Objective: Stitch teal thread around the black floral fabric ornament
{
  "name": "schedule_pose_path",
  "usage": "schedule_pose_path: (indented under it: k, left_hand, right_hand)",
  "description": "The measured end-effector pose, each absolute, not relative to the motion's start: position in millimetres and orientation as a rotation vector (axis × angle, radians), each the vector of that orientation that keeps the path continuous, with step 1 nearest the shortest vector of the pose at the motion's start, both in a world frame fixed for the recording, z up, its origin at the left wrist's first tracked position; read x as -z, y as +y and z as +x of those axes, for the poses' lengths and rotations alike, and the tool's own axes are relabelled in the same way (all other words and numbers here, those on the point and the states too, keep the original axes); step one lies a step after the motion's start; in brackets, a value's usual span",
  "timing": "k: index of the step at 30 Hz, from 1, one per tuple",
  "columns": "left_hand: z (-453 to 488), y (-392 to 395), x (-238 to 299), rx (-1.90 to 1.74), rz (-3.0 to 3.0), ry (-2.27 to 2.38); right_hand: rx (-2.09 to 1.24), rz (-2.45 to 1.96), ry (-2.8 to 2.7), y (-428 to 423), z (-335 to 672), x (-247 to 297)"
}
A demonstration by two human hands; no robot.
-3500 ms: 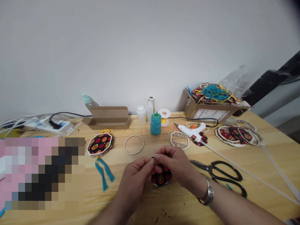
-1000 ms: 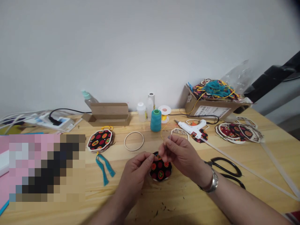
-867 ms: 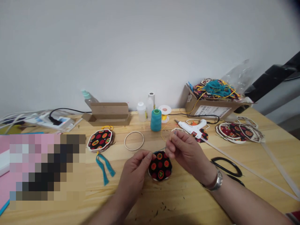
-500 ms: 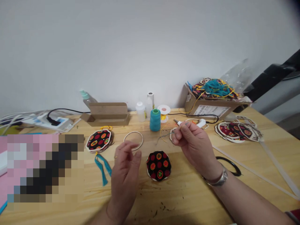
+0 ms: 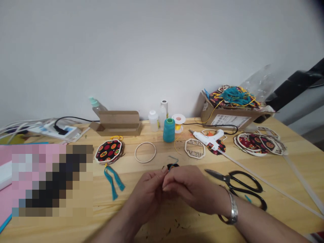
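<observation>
- Where the left hand (image 5: 150, 185) meets the right hand (image 5: 191, 184), the left thumb and forefinger are drawn together at the tips; from my remote station I cannot make out what, if anything, they pinch.
- I see the right hand's fingers curled inward, the tips mostly hidden, so I cannot tell whether they grip anything.
- Just beyond the fingertips I get only the far part of a black patterned piece (image 5: 173, 166); the hands cover the rest. It sits at the middle of the tabletop (image 5: 197, 229), well apart from the back edge.
- A bent grey-teal thread (image 5: 178, 159) crosses that piece and juts past its far rim; I lose its lower end among the fingers.
- Around the right wrist I make out a silver bracelet (image 5: 233, 209), with black-handled scissors (image 5: 227, 179) lying just beside it, toward the tabletop's right edge.
- Past the hands I find a thin wooden ring (image 5: 145, 142) and, to its right, a lattice frame (image 5: 195, 154).
- A white glue gun (image 5: 209, 140) lies farther right, just beside that frame.
- Toward the tabletop's left side I see a patterned stack (image 5: 109, 152) with a teal tassel (image 5: 114, 182).
- Along the back edge I count a teal thread cone (image 5: 169, 130), a yellow spool (image 5: 178, 127) and, in the far right corner, a heaped carton (image 5: 209, 113).
</observation>
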State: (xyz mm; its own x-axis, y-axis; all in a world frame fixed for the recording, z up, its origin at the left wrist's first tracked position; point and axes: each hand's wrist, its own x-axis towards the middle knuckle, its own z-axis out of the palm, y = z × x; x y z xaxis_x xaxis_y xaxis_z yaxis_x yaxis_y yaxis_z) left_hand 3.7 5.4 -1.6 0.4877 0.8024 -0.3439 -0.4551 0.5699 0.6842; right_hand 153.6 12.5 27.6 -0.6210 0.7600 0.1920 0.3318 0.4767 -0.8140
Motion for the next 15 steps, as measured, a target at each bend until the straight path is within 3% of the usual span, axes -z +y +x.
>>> schedule_pose_path:
  k: [8, 15]
  left_hand:
    - [2.2, 10.4, 3.6, -0.81, 0.49, 0.884]
    - [1.4, 11.8, 1.4, -0.843, 0.417, 0.96]
  right_hand:
    - [-0.95, -0.812, -2.673, 11.0, 147.9, -37.1]
    - [-1.25, -0.559, -2.724, 5.1, 150.7, -32.4]
